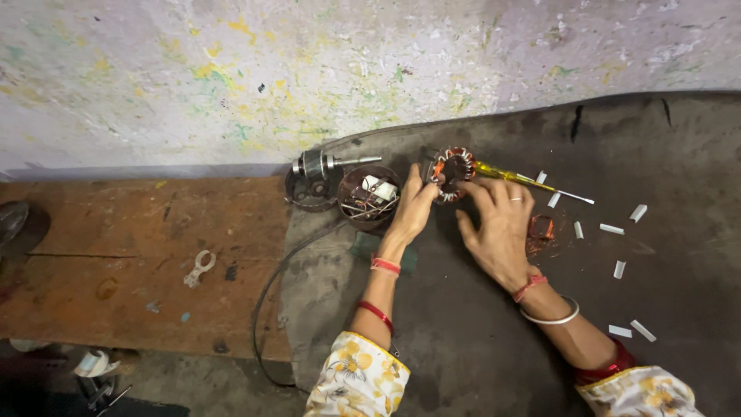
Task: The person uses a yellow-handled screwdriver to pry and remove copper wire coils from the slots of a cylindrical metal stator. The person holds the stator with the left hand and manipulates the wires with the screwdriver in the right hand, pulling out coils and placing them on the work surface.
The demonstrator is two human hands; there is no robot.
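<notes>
From the head camera, a small motor stator (454, 174) with copper windings stood on a dark mat (478, 324) that covered the right part of the wooden tabletop (131, 255), close to the paint-flecked wall (231, 69). The left hand (414, 210) reached up to the stator from below and to its left, its fingers closed on the stator's left edge. The right hand (498, 228) lay just right of and below the stator, palm down and fingers spread, the fingertips touching or nearly touching the stator's lower right side; it held nothing that could be seen. A yellow-handled screwdriver (525, 181) extended from the stator's right side, its metal shaft pointing away to the right. Left of the stator sat a round motor housing (369, 198) with wires and a white part inside, and further left a rotor with its shaft (320, 165) rested on another round cover. A small clump of copper wire (541, 228) lay below and right of the stator, beside the right hand. White paper strips (612, 229) were scattered on the mat well to the right of the stator. A small white clip (199, 267) lay on the bare wood far to the left.
</notes>
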